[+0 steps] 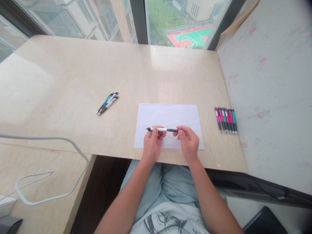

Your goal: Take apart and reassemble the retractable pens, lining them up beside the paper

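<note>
A black and white pen (163, 129) is held level above a white sheet of paper (168, 118) near the desk's front edge. My left hand (152, 144) is closed round the pen's white left part. My right hand (188, 141) pinches its black right end. Both hands hover over the lower half of the sheet.
Three pens (107, 103) lie together on the beige desk (73, 81) to the left. Several pink and green pens (226, 119) lie in a row at the right, near a pale wall (273, 81). A white cable (48, 169) loops at the lower left. Windows run along the back.
</note>
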`<control>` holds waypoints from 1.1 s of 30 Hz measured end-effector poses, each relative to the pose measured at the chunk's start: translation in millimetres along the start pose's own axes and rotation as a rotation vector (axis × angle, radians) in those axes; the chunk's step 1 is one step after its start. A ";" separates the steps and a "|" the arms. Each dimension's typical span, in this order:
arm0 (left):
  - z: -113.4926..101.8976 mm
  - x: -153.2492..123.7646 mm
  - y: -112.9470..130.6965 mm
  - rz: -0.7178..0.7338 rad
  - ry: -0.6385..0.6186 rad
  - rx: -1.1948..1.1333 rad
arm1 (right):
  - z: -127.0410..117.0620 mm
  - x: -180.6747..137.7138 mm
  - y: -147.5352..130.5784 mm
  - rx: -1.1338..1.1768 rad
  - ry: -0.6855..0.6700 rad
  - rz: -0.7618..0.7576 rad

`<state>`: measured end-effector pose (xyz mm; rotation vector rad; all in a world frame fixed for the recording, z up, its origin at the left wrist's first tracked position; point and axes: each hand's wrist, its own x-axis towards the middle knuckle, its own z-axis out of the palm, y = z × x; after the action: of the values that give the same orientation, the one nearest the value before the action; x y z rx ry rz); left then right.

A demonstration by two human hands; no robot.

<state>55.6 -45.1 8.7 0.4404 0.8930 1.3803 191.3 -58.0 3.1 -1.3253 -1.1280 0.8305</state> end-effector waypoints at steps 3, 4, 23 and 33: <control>-0.3 0.1 0.1 -0.004 0.009 0.003 | -0.9 0.4 0.6 -0.050 0.054 0.026; -0.5 0.2 0.1 -0.004 0.013 0.003 | -1.2 0.4 0.7 -0.050 0.074 0.020; -7.3 3.0 2.8 -0.068 -0.021 -0.139 | -23.2 19.6 -58.0 -0.474 -0.094 -0.433; -12.8 3.0 13.7 -0.204 -0.031 -0.389 | -25.7 31.2 -88.9 -0.629 -0.028 -0.468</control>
<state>36.8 -42.6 10.2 0.0702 0.6051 1.3151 212.3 -46.3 97.7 -1.4543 -1.7213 0.1435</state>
